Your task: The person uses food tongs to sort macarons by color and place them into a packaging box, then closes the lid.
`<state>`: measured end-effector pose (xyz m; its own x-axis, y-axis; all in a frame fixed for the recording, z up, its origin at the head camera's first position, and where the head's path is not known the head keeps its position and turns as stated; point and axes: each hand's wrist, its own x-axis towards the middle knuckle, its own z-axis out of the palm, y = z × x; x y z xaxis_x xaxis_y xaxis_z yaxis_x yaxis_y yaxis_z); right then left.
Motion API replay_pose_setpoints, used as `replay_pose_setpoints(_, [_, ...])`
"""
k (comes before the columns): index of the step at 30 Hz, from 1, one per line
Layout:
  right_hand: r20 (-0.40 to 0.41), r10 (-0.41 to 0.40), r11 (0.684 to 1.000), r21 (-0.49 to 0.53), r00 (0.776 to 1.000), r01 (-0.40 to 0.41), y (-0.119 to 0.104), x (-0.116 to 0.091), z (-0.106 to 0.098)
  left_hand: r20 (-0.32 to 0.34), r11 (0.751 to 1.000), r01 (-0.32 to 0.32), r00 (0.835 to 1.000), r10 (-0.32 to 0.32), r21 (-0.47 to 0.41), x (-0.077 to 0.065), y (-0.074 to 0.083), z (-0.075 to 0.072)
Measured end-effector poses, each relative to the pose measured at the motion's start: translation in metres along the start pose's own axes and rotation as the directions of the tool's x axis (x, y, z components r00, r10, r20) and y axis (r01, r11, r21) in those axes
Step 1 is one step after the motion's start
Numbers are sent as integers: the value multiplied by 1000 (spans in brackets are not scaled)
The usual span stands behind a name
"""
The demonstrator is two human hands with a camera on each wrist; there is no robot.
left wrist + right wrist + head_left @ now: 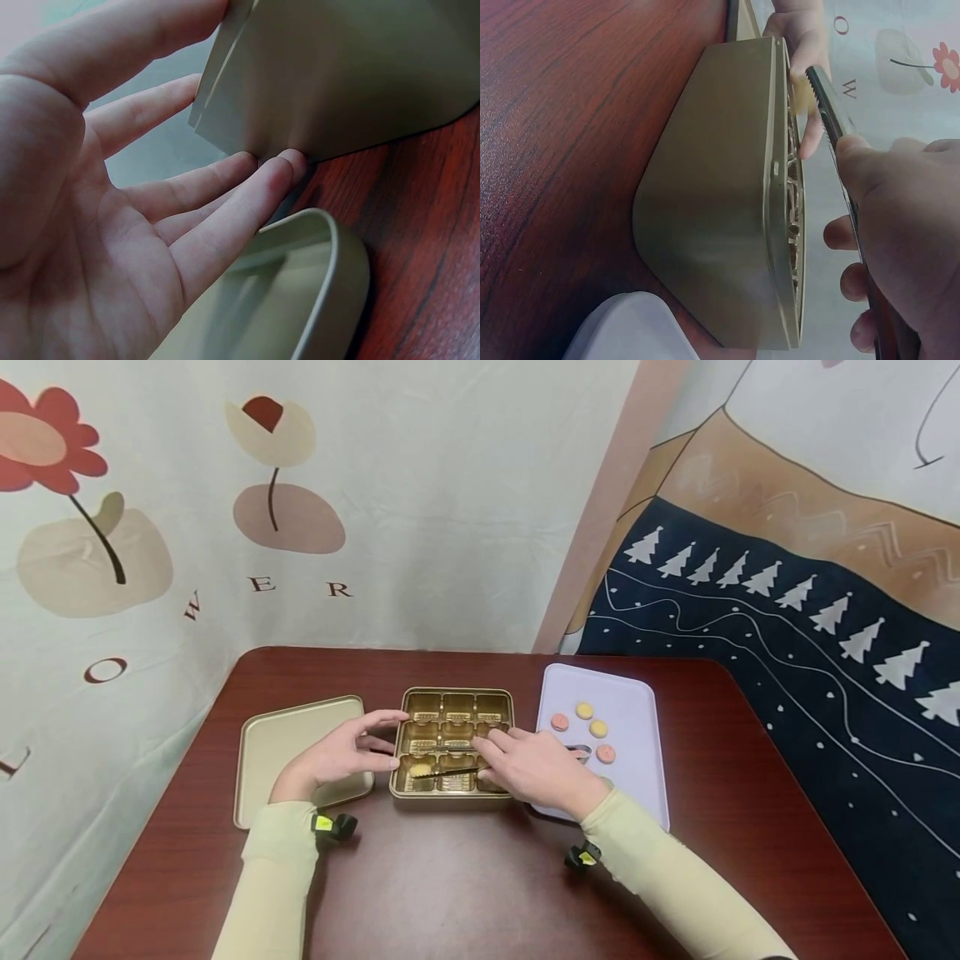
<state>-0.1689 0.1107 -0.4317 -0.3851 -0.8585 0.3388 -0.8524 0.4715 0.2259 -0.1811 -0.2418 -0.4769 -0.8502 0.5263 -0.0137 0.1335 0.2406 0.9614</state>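
My right hand (536, 768) grips the tongs (835, 112), whose long axis points leftward across the tin (450, 796). In the near left compartment (417, 787) lies the yellow piece (422, 768), left of my right hand (my left hand (337, 756) is nearer, its rather straight fingers touching the tin). Farther, other round pieces (584, 711) rest on the pale tray (633, 718).

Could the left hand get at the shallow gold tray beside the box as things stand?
Probably yes: the left hand hangs over the shallow gold tray and nothing visible blocks the way down, though its fingers touch the gold box.
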Motion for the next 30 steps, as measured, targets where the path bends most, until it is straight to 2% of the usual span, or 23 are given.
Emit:
replay_pose_setpoints(7, [13,9,1000,-3,1000,-8,-1,-1,0,-2,1000,2,1000,-2,18,0,-2,-1])
replay_pose_setpoints(19, [51,45,999,-17,998,-44,4,-6,-4,4,1000,3,1000,-3,-18,1,-3,-1])
replay_pose_setpoints(30, [104,166,986,-44,981,-162,27,-33,-16,1,1000,-13,1000,13,2,1,-3,0])
